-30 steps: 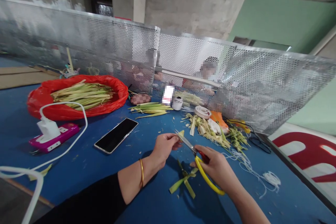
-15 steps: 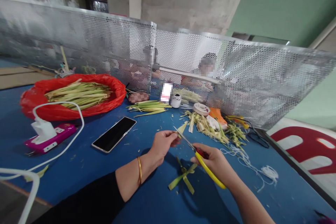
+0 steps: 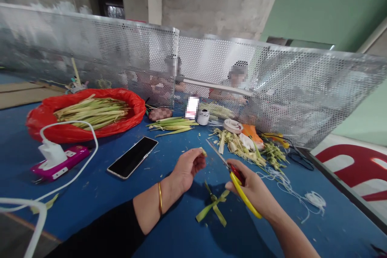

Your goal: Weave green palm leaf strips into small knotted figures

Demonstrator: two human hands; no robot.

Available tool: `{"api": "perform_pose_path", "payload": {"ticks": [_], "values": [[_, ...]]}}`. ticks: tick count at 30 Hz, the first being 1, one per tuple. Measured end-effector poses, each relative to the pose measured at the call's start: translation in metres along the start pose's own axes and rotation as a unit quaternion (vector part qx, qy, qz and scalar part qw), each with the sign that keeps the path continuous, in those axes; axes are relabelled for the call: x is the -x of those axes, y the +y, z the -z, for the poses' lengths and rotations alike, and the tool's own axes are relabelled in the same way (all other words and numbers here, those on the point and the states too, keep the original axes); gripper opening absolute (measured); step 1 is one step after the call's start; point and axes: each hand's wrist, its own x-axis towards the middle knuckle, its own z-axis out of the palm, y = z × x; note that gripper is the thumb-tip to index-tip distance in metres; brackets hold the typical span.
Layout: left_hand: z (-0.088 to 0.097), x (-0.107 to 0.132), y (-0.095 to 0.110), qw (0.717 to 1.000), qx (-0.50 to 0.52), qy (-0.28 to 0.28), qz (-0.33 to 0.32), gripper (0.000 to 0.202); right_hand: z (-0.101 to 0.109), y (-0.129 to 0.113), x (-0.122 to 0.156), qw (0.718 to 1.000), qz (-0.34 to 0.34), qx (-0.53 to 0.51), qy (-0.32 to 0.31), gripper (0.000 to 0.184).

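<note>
My left hand point(image 3: 188, 169), with a gold bangle at the wrist, pinches a small pale green piece of leaf point(image 3: 203, 152) between thumb and fingertips. Most of that piece is hidden by the fingers. My right hand point(image 3: 252, 185) grips scissors point(image 3: 244, 198) with yellow and red handles. Their blades point up and left, apart from the left hand; how far they are parted is hard to make out. Below and between both hands, a folded green leaf cross point(image 3: 214, 204) with several arms lies on the blue table point(image 3: 169, 234).
A red plastic bag point(image 3: 121, 125) of long leaf strips stands at the left. Nearby are a purple power strip point(image 3: 68, 163) with a white cable and a black-screened phone point(image 3: 133, 157). Leaf scraps point(image 3: 232, 145) and white string point(image 3: 314, 199) lie to the right. A perforated metal screen point(image 3: 208, 64) runs behind.
The pointed leaf tip that stuck out of my left hand is gone, leaving a short piece. My right hand has drawn the scissors a little right, away from the leaf.
</note>
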Motion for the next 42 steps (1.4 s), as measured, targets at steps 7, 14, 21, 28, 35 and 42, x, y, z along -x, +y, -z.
{"api": "perform_pose_path", "payload": {"ticks": [7, 14, 21, 28, 35, 42], "values": [[0.0, -0.001, 0.005, 0.999, 0.035, 0.012, -0.001, 0.005, -0.002, -0.013, 0.001, 0.998, 0.024, 0.06, -0.008, 0.057], [0.0, -0.003, 0.002, 0.995, 0.097, 0.028, 0.013, 0.007, -0.001, -0.017, 0.003, 0.992, 0.046, 0.119, -0.006, 0.056], [-0.001, 0.001, -0.001, 0.993, 0.112, 0.024, 0.038, 0.008, -0.006, -0.018, 0.002, 0.991, 0.05, 0.126, 0.01, 0.051], [-0.002, 0.007, -0.003, 0.996, 0.072, -0.022, 0.052, 0.009, -0.009, -0.015, 0.001, 0.993, 0.05, 0.104, 0.016, 0.042], [-0.003, 0.01, -0.002, 0.999, -0.022, -0.034, -0.009, 0.006, -0.006, -0.017, 0.002, 0.993, 0.054, 0.103, 0.028, 0.043], [-0.006, 0.01, 0.0, 1.0, -0.022, -0.016, 0.01, 0.006, -0.008, -0.019, 0.002, 0.993, 0.063, 0.089, 0.036, 0.039]]}}
